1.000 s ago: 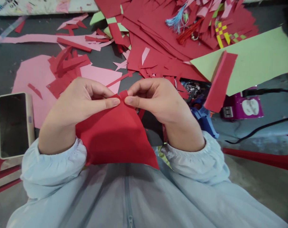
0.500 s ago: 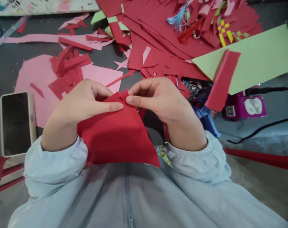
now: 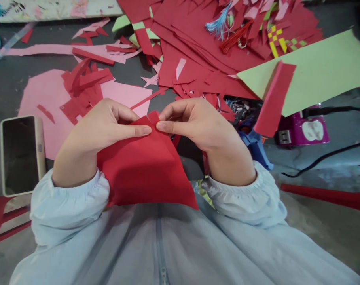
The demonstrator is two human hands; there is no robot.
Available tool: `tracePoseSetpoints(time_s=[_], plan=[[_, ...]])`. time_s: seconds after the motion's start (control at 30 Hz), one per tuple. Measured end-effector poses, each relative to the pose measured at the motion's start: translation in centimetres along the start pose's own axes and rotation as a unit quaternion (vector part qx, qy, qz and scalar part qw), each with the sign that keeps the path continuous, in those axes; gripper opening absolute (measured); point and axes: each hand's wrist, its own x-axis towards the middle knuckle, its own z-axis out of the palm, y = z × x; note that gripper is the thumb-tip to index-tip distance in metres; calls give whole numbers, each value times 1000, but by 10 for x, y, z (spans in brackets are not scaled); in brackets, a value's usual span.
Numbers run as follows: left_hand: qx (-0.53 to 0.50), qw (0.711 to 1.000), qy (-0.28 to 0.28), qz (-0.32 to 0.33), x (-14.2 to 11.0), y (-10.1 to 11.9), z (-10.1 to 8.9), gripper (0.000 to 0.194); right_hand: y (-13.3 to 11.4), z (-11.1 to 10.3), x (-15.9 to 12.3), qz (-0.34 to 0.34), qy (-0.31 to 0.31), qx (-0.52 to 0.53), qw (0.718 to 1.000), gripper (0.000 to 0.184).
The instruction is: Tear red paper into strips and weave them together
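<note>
I hold a red sheet of paper (image 3: 144,170) in front of my chest, its far edge pinched by both hands. My left hand (image 3: 99,128) is closed, thumb and fingers gripping the sheet's top edge from the left. My right hand (image 3: 198,124) is closed too, pinching the same edge from the right. The two thumbs nearly touch at a small folded tab at the top of the sheet. Both arms wear pale blue sleeves.
A phone (image 3: 21,154) lies at the left. Pink sheets (image 3: 46,99) and red paper scraps (image 3: 198,51) cover the dark surface. A pale green sheet (image 3: 322,71) with a red strip (image 3: 275,99) lies at the right, above a purple power strip (image 3: 304,132) and black cables. A blue tool (image 3: 255,148) is beside my right wrist.
Almost nothing: both hands keep their pinch on the red sheet's top edge; the thumbs shifted slightly along the fold.
</note>
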Motion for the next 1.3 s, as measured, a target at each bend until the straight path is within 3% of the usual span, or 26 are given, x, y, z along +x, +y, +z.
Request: tracePoseSetpoints(time_s=[0.57,0.8,1.3], plan=[[-19,999,6,-32,-3,4,1,40,1,1,0,23,4,25,999,31],[4,1000,11,-16,-2,1,0,48,0,-3,-3,55,-6,25,998,29],[8,999,20,-41,-3,3,0,40,-1,-3,-3,42,-4,12,999,26]])
